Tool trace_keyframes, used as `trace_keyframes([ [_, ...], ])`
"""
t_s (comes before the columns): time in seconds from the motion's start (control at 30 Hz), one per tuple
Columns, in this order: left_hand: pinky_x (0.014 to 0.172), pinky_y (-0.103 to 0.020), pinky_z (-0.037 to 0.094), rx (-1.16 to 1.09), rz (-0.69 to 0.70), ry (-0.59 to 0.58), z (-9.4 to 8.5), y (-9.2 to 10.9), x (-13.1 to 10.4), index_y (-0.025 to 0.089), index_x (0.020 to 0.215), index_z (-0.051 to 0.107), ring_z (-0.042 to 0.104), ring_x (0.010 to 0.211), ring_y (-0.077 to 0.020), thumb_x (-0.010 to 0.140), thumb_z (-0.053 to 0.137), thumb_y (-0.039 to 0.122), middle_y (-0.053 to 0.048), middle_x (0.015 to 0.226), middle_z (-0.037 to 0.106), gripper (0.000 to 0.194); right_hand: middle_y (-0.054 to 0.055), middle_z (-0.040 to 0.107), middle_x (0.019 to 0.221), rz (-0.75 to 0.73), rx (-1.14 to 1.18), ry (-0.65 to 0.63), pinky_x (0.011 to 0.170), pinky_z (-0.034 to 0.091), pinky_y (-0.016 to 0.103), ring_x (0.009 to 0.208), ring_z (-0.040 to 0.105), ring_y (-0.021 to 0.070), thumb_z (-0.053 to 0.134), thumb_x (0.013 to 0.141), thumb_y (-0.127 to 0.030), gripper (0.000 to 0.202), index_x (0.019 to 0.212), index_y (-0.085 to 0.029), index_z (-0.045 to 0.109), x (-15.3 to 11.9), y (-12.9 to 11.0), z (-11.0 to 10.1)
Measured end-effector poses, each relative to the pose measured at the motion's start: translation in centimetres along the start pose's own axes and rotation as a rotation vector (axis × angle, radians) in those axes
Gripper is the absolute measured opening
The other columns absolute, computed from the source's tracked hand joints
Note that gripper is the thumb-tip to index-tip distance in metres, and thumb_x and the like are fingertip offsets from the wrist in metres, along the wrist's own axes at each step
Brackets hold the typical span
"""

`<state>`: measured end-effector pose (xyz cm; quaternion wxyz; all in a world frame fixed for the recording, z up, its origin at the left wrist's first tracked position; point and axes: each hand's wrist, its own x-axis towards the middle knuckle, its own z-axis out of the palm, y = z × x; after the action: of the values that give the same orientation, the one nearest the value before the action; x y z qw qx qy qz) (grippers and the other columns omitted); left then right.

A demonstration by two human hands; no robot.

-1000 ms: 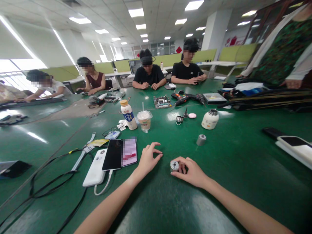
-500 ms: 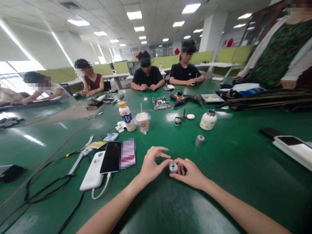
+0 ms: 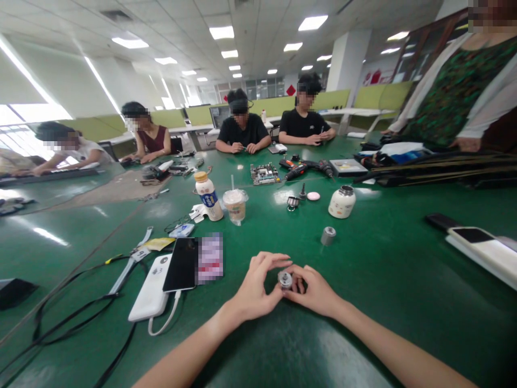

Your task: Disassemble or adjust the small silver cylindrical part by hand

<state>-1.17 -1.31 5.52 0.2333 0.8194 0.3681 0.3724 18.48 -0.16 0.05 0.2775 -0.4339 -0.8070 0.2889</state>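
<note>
A small silver metal cylinder (image 3: 285, 279) with a round top and a short stub at its centre stands upright between my hands, low over the green table. My right hand (image 3: 317, 291) grips it from the right, thumb at the front and fingers behind. From the left, my left hand (image 3: 258, 285) curves around it, thumb at its front side and forefinger reaching behind the top; a gap shows between palm and metal. The cylinder's lower part is partly hidden by fingers. A similar metal cylinder (image 3: 328, 236) stands farther off to the right.
Left lie a white power bank (image 3: 147, 291), a dark phone (image 3: 181, 267) and black cables. Ahead stand a bottle (image 3: 209, 199), a plastic cup (image 3: 235, 207) and a white jar (image 3: 342, 202). Beyond are a circuit board (image 3: 264, 174), power drills (image 3: 294, 170) and several people. A white device (image 3: 480, 248) lies right.
My left thumb has moved from the cylinder's back left side to its front, and the left fingers reach farther right. My right hand keeps its grip. The view has shifted slightly.
</note>
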Motion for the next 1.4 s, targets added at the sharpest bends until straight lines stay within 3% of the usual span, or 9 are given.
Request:
trace_keyframes([
  [0.17, 0.097, -0.043, 0.038, 0.037, -0.044, 0.03, 0.0, 0.0, 0.1, 0.025, 0.126, 0.052, 0.056, 0.112, -0.0273, 0.077, 0.065, 0.013, -0.005, 0.114, 0.071, 0.052, -0.007, 0.062, 0.063, -0.005, 0.002, -0.003, 0.067, 0.037, 0.027, 0.057, 0.057, 0.014, 0.07, 0.081, -0.047, 0.029, 0.097, -0.024, 0.061, 0.0, 0.1, 0.0],
  [0.33, 0.095, -0.039, 0.041, 0.057, -0.028, 0.022, 0.5, -0.2, -0.1, 0.025, 0.105, 0.066, 0.06, 0.108, -0.0245, 0.081, 0.066, 0.016, -0.004, 0.121, 0.068, 0.025, -0.008, 0.063, 0.063, -0.011, 0.004, -0.005, 0.068, 0.037, 0.027, 0.057, 0.058, 0.0131, 0.07, 0.082, -0.046, 0.027, 0.094, -0.024, 0.06, 0.0, 0.2, 0.1],
  [0.57, 0.093, -0.04, 0.042, 0.137, -0.188, 0.241, 0.7, -2.2, 0.2, 0.025, 0.101, 0.065, 0.065, 0.099, -0.0247, 0.085, 0.07, 0.025, -0.003, 0.101, 0.076, 0.018, -0.008, 0.064, 0.064, 0.009, 0.013, -0.014, 0.07, 0.038, 0.028, 0.056, 0.058, 0.0136, 0.071, 0.081, -0.048, 0.033, 0.103, -0.025, 0.061, 0.0, -0.1, 0.0],
  [0.73, 0.088, -0.042, 0.042, 0.189, -0.256, 0.228, 0.4, -5.6, 0.4, 0.025, 0.109, 0.059, 0.065, 0.094, -0.026, 0.08, 0.074, 0.017, 0.0, 0.084, 0.079, 0.034, -0.007, 0.064, 0.064, 0.023, 0.011, -0.014, 0.07, 0.038, 0.029, 0.056, 0.057, 0.0138, 0.071, 0.08, -0.048, 0.032, 0.101, -0.026, 0.062, 0.0, -0.3, -0.1],
  [0.9, 0.088, -0.044, 0.038, 0.237, -0.28, 0.206, 0.6, -6.9, 0.0, 0.029, 0.114, 0.061, 0.06, 0.099, -0.0285, 0.075, 0.078, 0.016, 0.0, 0.092, 0.079, 0.044, -0.007, 0.065, 0.064, 0.031, 0.004, -0.021, 0.07, 0.038, 0.029, 0.057, 0.057, 0.0136, 0.072, 0.08, -0.048, 0.032, 0.101, -0.027, 0.063, 0.0, -0.4, -0.2],
  [1.03, 0.089, -0.045, 0.038, 0.23, -0.269, 0.237, 0.6, -5.9, 0.1, 0.027, 0.109, 0.062, 0.062, 0.096, -0.0282, 0.078, 0.076, 0.017, 0.001, 0.085, 0.079, 0.035, -0.007, 0.065, 0.064, 0.031, 0.009, -0.025, 0.071, 0.038, 0.029, 0.056, 0.057, 0.0135, 0.071, 0.08, -0.049, 0.032, 0.1, -0.026, 0.062, 0.0, -0.4, -0.3],
  [1.17, 0.092, -0.043, 0.041, 0.171, -0.206, 0.246, 0.5, -3.4, 0.4, 0.026, 0.107, 0.062, 0.064, 0.1, -0.0263, 0.082, 0.074, 0.025, -0.001, 0.091, 0.079, 0.027, -0.008, 0.065, 0.065, 0.021, 0.007, -0.022, 0.071, 0.038, 0.029, 0.057, 0.058, 0.0138, 0.071, 0.081, -0.049, 0.032, 0.102, -0.026, 0.062, 0.0, -0.3, -0.2],
  [1.3, 0.092, -0.043, 0.042, 0.103, -0.157, 0.186, 0.6, -1.2, 0.2, 0.027, 0.104, 0.064, 0.063, 0.103, -0.0271, 0.08, 0.076, 0.025, -0.001, 0.091, 0.079, 0.026, -0.008, 0.065, 0.064, 0.013, 0.009, -0.015, 0.071, 0.037, 0.029, 0.058, 0.059, 0.0142, 0.071, 0.08, -0.05, 0.034, 0.103, -0.026, 0.062, 0.0, 0.0, 0.0],
  [1.4, 0.089, -0.042, 0.042, 0.083, -0.146, 0.126, 0.9, -0.8, 0.0, 0.027, 0.106, 0.064, 0.063, 0.1, -0.0271, 0.078, 0.078, 0.024, 0.0, 0.089, 0.078, 0.031, -0.007, 0.065, 0.064, 0.002, 0.013, -0.008, 0.07, 0.037, 0.028, 0.058, 0.059, 0.0141, 0.07, 0.081, -0.051, 0.036, 0.105, -0.026, 0.062, 0.0, 0.1, 0.1],
])
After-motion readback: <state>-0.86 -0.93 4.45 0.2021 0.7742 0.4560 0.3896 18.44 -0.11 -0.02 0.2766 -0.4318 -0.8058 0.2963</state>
